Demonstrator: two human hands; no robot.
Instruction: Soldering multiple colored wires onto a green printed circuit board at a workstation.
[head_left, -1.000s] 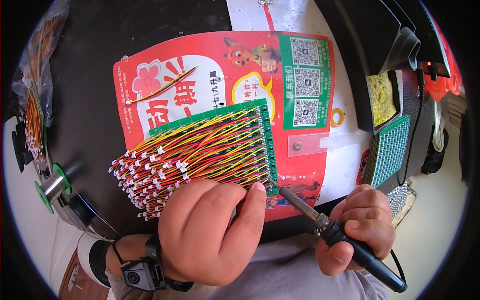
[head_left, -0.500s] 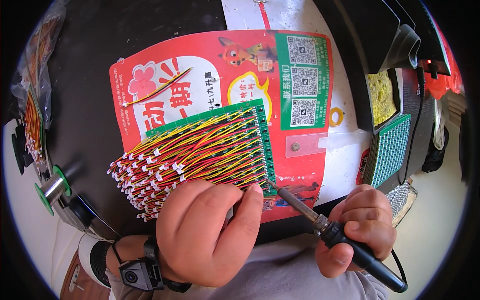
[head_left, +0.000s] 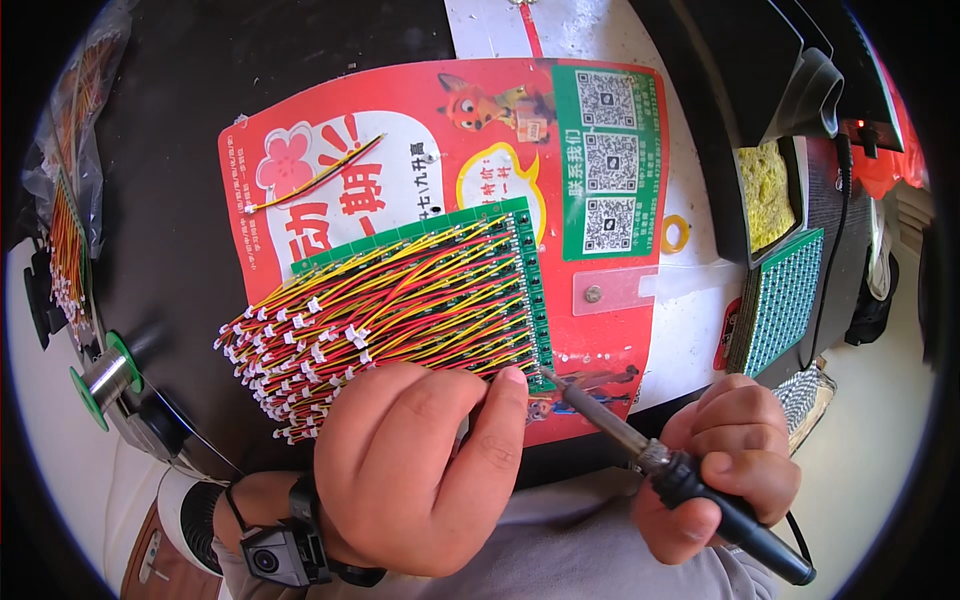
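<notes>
The right hand (head_left: 735,455) clasps a soldering iron (head_left: 610,421), tip near the lower right of the circuit board (head_left: 537,305) on the red poster (head_left: 605,335). The left hand (head_left: 415,470) curls over connector wires (head_left: 430,295); whether its grip pinches any, I cannot tell.

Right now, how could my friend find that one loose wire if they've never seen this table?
Find the big red printed sheet in the middle of the view. Near its upper left, beyond the green rectangular circuit board, lies a slanting red-and-yellow wire lead. It lies alone, while many other thin red and yellow wires crowd together over the board.
</notes>
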